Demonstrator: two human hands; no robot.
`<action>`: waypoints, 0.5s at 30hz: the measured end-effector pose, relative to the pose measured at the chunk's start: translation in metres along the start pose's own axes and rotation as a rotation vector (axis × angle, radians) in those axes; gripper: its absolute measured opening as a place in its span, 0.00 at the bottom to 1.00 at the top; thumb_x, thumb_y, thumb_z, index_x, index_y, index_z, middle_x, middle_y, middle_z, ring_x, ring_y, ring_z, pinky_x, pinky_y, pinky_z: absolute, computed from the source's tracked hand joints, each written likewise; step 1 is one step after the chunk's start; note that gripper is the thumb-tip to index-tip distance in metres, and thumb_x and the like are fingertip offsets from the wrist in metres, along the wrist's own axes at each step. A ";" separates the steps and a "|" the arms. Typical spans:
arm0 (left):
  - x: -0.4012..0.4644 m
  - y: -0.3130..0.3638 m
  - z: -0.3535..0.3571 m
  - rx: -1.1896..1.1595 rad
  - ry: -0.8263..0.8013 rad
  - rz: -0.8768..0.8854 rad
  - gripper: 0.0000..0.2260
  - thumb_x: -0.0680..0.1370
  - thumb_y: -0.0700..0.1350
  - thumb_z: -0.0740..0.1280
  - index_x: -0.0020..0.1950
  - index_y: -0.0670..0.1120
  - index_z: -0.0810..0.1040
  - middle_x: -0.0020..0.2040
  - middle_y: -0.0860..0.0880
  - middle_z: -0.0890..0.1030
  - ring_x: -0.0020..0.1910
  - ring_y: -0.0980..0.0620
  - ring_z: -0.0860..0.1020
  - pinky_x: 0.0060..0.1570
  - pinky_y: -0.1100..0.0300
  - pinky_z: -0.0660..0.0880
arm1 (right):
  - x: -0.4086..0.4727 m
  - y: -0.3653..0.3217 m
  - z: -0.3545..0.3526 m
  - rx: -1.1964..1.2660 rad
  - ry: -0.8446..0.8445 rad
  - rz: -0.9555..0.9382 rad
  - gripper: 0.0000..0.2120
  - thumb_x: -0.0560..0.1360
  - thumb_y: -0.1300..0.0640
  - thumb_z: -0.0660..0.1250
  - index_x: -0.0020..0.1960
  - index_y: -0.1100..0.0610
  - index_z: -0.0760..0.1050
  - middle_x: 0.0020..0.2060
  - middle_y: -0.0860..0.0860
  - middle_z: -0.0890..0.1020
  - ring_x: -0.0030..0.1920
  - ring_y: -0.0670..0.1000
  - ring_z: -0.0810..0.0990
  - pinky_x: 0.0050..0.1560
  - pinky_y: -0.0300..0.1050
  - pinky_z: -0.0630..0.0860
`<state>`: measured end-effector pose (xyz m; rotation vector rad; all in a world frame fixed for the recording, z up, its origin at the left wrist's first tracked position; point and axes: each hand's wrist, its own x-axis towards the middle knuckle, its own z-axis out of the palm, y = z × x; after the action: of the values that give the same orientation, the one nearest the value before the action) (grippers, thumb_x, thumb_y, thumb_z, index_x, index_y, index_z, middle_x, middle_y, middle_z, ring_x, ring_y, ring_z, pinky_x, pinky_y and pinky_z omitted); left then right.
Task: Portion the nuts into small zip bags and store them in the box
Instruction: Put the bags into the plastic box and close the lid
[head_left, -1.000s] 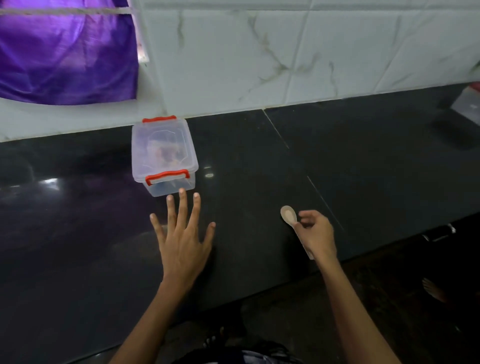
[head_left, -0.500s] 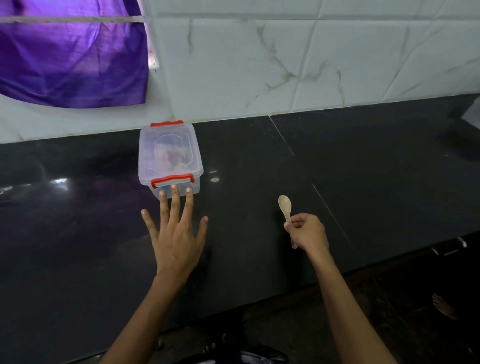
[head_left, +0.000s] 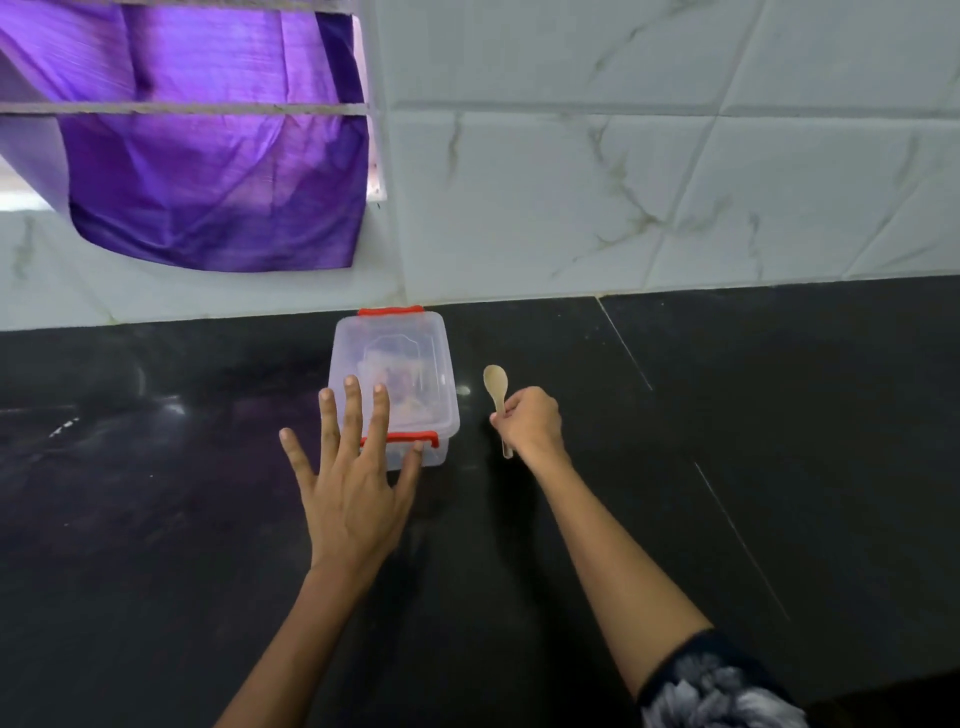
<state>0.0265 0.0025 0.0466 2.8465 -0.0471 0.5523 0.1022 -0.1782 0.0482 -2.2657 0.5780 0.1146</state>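
Observation:
A clear plastic box (head_left: 415, 358) with red clips and its lid on stands on the black counter (head_left: 727, 415) close to the wall. Blurred contents show through the lid. My left hand (head_left: 353, 478) is spread flat with straight fingers, its fingertips over the near left part of the box lid. To the right of the box, my right hand (head_left: 530, 421) grips the handle of a small wooden spoon (head_left: 496, 387), bowl pointing up and away.
A white marble-tiled wall (head_left: 623, 208) rises right behind the box. A purple cloth (head_left: 208, 171) hangs over a window at the upper left. The counter's front edge runs along the bottom right.
My left hand has moved forward from in front of the box onto its lid. My right hand with the spoon has come forward and closer to the box. The camera has tilted up.

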 end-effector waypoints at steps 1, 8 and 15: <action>0.005 -0.001 0.001 0.003 0.005 -0.003 0.31 0.77 0.63 0.50 0.78 0.49 0.54 0.78 0.46 0.53 0.76 0.46 0.46 0.70 0.47 0.28 | 0.009 -0.004 0.007 -0.021 0.005 0.000 0.10 0.73 0.57 0.70 0.53 0.60 0.79 0.46 0.55 0.82 0.44 0.52 0.82 0.30 0.40 0.73; 0.025 -0.012 0.008 0.010 0.023 -0.002 0.31 0.78 0.64 0.47 0.77 0.50 0.54 0.77 0.47 0.52 0.76 0.46 0.47 0.71 0.46 0.30 | 0.041 -0.016 0.042 -0.103 0.036 -0.019 0.07 0.73 0.57 0.70 0.50 0.59 0.77 0.44 0.54 0.82 0.43 0.53 0.82 0.44 0.51 0.81; 0.029 -0.016 0.006 0.007 0.069 -0.003 0.30 0.79 0.63 0.46 0.77 0.50 0.53 0.77 0.47 0.52 0.76 0.45 0.48 0.71 0.46 0.30 | 0.038 -0.012 0.049 -0.087 -0.003 0.005 0.07 0.74 0.54 0.70 0.47 0.57 0.77 0.41 0.53 0.81 0.40 0.52 0.81 0.43 0.50 0.81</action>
<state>0.0569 0.0167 0.0485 2.8316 -0.0291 0.6511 0.1458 -0.1503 0.0123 -2.3484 0.5870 0.1487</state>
